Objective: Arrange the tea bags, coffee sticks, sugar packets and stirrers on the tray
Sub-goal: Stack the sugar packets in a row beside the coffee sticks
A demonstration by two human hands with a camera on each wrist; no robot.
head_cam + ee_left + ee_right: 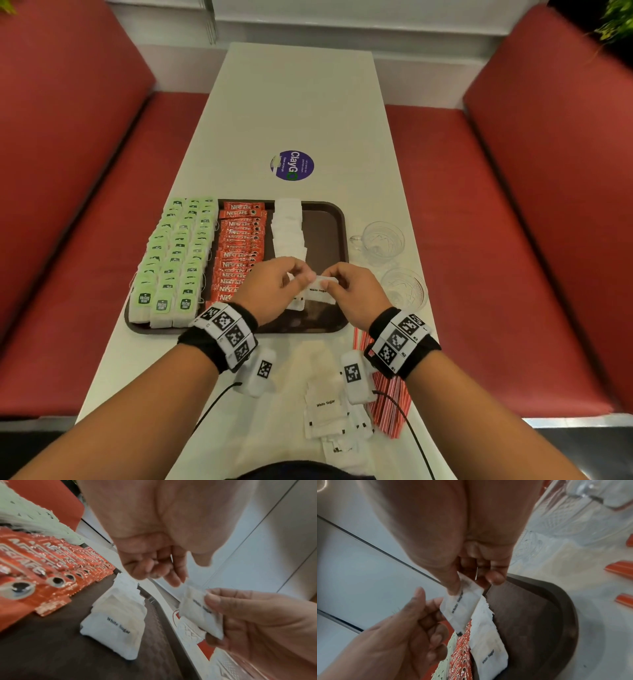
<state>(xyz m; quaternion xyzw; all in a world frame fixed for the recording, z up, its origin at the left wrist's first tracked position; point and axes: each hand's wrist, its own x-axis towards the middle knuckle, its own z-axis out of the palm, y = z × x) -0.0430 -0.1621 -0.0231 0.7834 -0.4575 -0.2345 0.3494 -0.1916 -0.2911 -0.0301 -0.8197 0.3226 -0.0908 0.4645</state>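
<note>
A brown tray [323, 233] holds rows of green tea bags [178, 253], a column of red coffee sticks [239, 246] and a line of white sugar packets [287, 226]. Above the tray's near part, my right hand [334, 277] pinches one sugar packet [322, 289] between thumb and fingers. My left hand [306, 275] meets the packet's left end with a fingertip. In the right wrist view the left hand's [428, 599] thumb stands off the packet [462, 609]. Loose sugar packets [325, 414] and red-striped stirrers [387, 407] lie on the table near me.
Two clear glass cups [380, 243] [406, 291] stand right of the tray. A round purple sticker [292, 165] is on the white table beyond it. Red padded benches [85, 205] flank the table on both sides. The tray's right part is bare.
</note>
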